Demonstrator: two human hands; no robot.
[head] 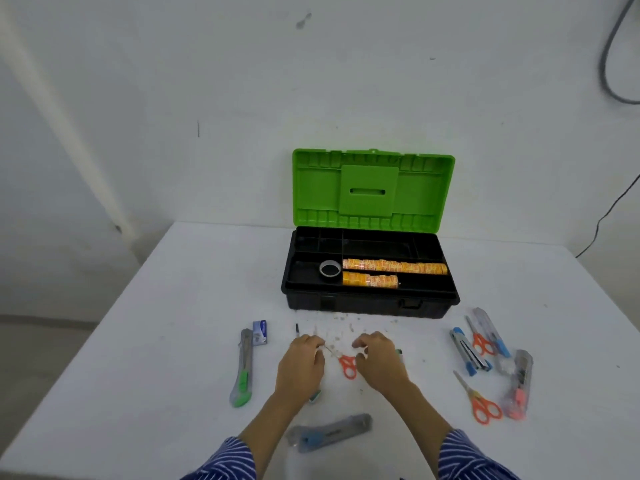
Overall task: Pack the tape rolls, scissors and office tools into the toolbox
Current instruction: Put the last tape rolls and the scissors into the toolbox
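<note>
The toolbox [370, 271] stands open at the far side of the table [194, 306], with tape rolls [394, 266] already lying in its front compartments. Both hands work beside the orange-handled scissors [348, 365] lying between them: the left hand [302, 365] and right hand [379, 362] have fingers curled down over small scattered bits, though whether either actually pinches anything cannot be told. Risk: a fingertip may catch a blade, or small pieces may scatter.

Toolbox [369, 299] black w/ green lid up, beyond both grips; orange tape rolls [394, 266] + clear roll [329, 269] in front tray. Orange scissors [347, 366] flat btwn grips. More scissors [479, 400], cutters [517, 384] right of right grip; green cutter [243, 370] left of left grip.
</note>
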